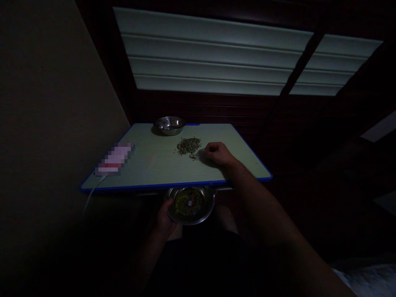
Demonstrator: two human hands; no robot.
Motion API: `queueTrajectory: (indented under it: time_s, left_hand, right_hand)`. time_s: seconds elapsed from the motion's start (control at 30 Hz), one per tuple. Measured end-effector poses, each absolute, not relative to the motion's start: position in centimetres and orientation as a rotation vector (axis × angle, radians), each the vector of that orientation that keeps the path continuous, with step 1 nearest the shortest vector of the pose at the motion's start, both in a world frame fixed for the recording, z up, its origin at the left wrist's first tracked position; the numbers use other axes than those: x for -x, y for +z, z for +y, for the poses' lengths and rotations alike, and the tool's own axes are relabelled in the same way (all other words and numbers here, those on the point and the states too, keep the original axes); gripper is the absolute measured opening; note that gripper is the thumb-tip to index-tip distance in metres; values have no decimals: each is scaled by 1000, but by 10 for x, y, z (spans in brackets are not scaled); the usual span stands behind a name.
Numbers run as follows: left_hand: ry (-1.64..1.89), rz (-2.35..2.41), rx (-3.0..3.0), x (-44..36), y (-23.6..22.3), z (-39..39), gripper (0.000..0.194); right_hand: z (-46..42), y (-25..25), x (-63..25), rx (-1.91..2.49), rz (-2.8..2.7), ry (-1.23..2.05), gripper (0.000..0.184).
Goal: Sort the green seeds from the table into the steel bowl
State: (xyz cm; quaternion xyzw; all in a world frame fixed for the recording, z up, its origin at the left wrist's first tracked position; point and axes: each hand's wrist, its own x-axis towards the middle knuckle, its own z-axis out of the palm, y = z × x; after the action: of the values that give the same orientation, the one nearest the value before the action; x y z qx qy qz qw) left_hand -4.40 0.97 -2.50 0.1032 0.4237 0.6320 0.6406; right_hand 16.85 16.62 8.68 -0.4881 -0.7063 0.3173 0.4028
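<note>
My left hand [166,216] grips the left rim of a steel bowl [209,206], held just below the table's front edge. Inside the bowl lie small green beans or grains [182,202] and a dark item with a red and white label [191,199]. My right hand [218,153] rests over the table with its fingers pinched. From them a thin, pale, see-through piece [200,154] reaches toward a loose pile of small greenish-brown beans or grains [189,145]. A few grains lie at its tip. Dim light hides its exact kind.
The pale table [145,173] has a blue edge. A second steel bowl [169,126] stands at its back left. On the left lies a blurred-out pinkish device [115,159] with a white cable [92,194]. A wall [62,103] borders the left side, dark wooden panelling the back.
</note>
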Motion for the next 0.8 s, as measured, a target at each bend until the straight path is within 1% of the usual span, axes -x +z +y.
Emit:
queueTrajectory:
  time_s: [0.13, 0.27, 0.63, 0.8]
  left_hand:
    - [1435, 978, -242, 43, -22, 9, 24]
    - [1448, 995, -247, 43, -21, 9, 24]
    - [1434, 980, -228, 45, -27, 10, 24]
    - [1427, 997, -218, 43, -22, 9, 21]
  right_hand:
    - [169, 85, -168, 1256, -1852, 715, 9]
    - [171, 84, -168, 1290, -1841, 616, 11]
    - [164, 89, -164, 1158, -1819, 871, 10]
    - [166, 87, -165, 1178, -1812, 809, 8]
